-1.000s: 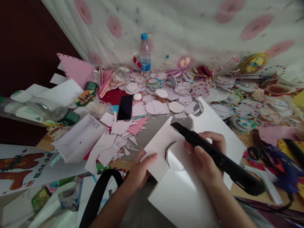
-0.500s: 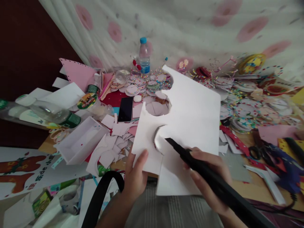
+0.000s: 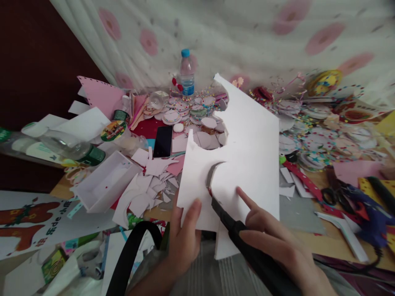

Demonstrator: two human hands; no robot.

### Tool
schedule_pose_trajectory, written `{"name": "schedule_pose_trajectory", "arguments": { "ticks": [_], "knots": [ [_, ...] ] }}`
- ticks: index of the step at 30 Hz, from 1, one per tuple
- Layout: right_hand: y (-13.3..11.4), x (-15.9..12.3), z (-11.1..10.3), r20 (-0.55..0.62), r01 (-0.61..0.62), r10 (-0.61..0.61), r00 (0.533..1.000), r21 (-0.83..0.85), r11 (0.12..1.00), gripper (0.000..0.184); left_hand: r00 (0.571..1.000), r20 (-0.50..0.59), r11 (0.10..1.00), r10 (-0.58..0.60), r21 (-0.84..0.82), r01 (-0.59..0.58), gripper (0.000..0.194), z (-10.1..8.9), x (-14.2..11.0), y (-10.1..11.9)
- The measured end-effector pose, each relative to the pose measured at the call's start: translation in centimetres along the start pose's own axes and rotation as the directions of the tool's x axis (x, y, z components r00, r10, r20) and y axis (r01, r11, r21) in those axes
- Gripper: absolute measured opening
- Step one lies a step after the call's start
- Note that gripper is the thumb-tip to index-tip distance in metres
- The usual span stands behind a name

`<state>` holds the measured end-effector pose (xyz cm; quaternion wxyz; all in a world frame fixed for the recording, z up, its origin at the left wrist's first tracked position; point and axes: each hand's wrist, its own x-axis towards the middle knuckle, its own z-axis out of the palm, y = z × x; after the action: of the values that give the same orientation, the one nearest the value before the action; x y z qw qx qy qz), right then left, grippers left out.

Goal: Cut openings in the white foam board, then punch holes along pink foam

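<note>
My left hand (image 3: 185,236) grips the lower left edge of a white foam board (image 3: 253,144), thumb on top and fingers beneath. In my right hand (image 3: 277,240) is a black utility knife (image 3: 253,257), its dark tip resting in a curved slit on the left side of a partly cut disc (image 3: 226,185). The index finger of that hand is stretched out, its tip touching the board beside the disc. Rounded notches have been cut from the board's upper left edge. Fingers of my right hand under the handle are partly hidden.
Left of the board lie white scraps (image 3: 148,193), a phone (image 3: 163,142), an open white box (image 3: 106,181) and plastic bottles (image 3: 74,146). A water bottle (image 3: 187,74) stands behind. Decorated discs (image 3: 324,142), scissors (image 3: 335,195) and a blue glue gun (image 3: 368,218) are at right.
The knife tip has come down and left from above the disc into the curved slit. My right index finger has extended onto the board. The board has shifted and turned slightly.
</note>
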<state>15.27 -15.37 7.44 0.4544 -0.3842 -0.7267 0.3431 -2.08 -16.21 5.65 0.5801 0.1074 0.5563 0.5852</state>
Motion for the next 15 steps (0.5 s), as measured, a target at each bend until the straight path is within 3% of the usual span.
{"name": "schedule_pose_trajectory", "arguments": {
  "ticks": [3, 7, 10, 15],
  "knots": [
    [0.1, -0.2, -0.6, 0.146, 0.020, -0.003, 0.989, -0.109, 0.994, 0.009, 1.000, 0.010, 1.000, -0.024, -0.018, 0.024, 0.070, 0.2, -0.2, 0.3],
    [-0.2, 0.3, -0.6, 0.156, 0.177, -0.154, 0.976, -0.145, 0.974, 0.032, 0.999, 0.049, 1.000, 0.003, 0.021, -0.004, 0.060, 0.4, -0.2, 0.3],
    [-0.5, 0.9, -0.3, 0.128, 0.159, -0.136, 0.982, -0.194, 0.968, 0.035, 0.998, 0.023, 0.997, 0.056, 0.045, -0.057, 0.057, 0.4, 0.0, 0.2],
    [-0.1, 0.7, 0.0, 0.130, 0.204, -0.177, 0.976, -0.242, 0.948, 0.042, 0.998, 0.056, 1.000, 0.009, 0.004, -0.009, 0.066, 0.3, 0.1, 0.0]
  ]
}}
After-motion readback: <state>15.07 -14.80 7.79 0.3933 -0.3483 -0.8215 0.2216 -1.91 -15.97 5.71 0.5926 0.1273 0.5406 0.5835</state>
